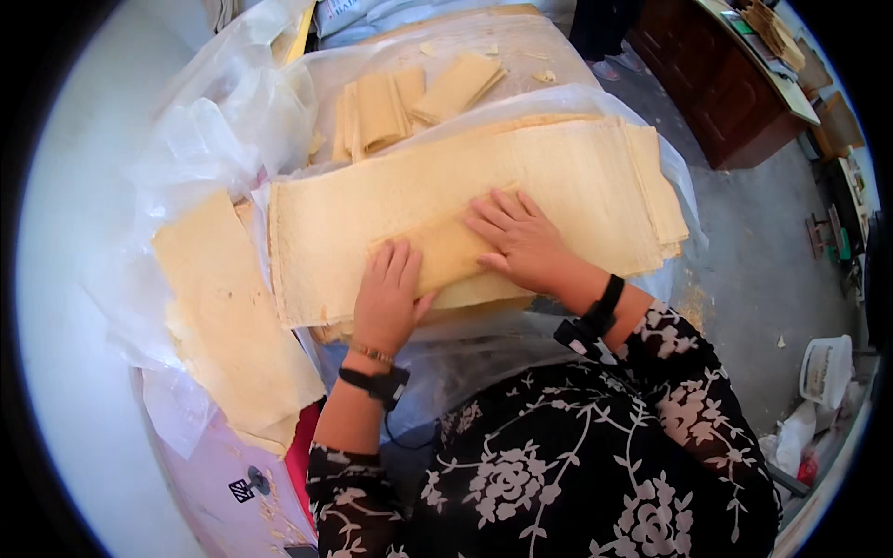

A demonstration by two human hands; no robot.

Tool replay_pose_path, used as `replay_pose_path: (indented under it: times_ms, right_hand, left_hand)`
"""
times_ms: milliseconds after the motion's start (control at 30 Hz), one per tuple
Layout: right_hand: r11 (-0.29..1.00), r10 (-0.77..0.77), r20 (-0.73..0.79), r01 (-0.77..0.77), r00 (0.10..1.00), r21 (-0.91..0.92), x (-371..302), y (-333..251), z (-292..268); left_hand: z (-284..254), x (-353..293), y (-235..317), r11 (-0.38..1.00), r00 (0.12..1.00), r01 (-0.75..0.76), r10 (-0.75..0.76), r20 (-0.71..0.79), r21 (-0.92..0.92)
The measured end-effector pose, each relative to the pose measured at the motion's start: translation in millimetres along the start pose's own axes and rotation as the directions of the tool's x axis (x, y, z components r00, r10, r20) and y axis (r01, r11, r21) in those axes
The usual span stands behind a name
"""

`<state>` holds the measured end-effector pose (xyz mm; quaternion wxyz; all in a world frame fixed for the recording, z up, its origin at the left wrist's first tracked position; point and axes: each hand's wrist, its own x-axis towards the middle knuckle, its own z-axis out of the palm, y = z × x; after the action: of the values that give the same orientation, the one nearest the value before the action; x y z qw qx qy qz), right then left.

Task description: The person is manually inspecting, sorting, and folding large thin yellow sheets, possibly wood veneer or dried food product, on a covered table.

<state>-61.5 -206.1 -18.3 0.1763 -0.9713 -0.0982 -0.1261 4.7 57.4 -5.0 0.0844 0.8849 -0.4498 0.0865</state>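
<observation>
A wide stack of thin pale-yellow sheets, which look like dried bean curd sheets, lies across the middle in front of me. On its near part rests a smaller folded sheet, slightly darker than those below. My left hand presses on the left end of this folded sheet, fingers together and stretched forward. At its right end, my right hand lies flat with the fingers spread. Neither hand is gripped around anything. The parts of the folded sheet beneath my palms are hidden.
Several folded bundles lie beyond the stack. More flat sheets hang at the left, over crumpled clear plastic. A dark wooden desk stands at the far right, a white bucket on the floor. Someone's legs show behind.
</observation>
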Motion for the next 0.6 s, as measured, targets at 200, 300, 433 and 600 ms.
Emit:
replay_pose_path:
  times_ms: [200,300,433,600]
  right_hand:
    - [0.918,0.355,-0.164,-0.311,0.92,0.245,-29,88,-42]
    - [0.911,0.382,-0.092,-0.392,0.92,-0.133,-37,91,-39]
    - [0.899,0.409,-0.07,-0.415,0.91,-0.14,-31,90,-40]
    - [0.929,0.342,-0.095,-0.352,0.935,-0.118,-19,82,-39]
  left_hand:
    - [-18,20,-44,0.994,0.999,-0.031,0.028,-0.029,-0.105]
    - [-61,121,-80,0.726,0.899,0.393,-0.431,0.073,-0.565]
    - [-34,223,-138,0.086,0.791,0.377,-0.548,0.272,-0.922]
    - [39,262,-177,-0.041,0.588,0.628,-0.629,0.509,-0.777]
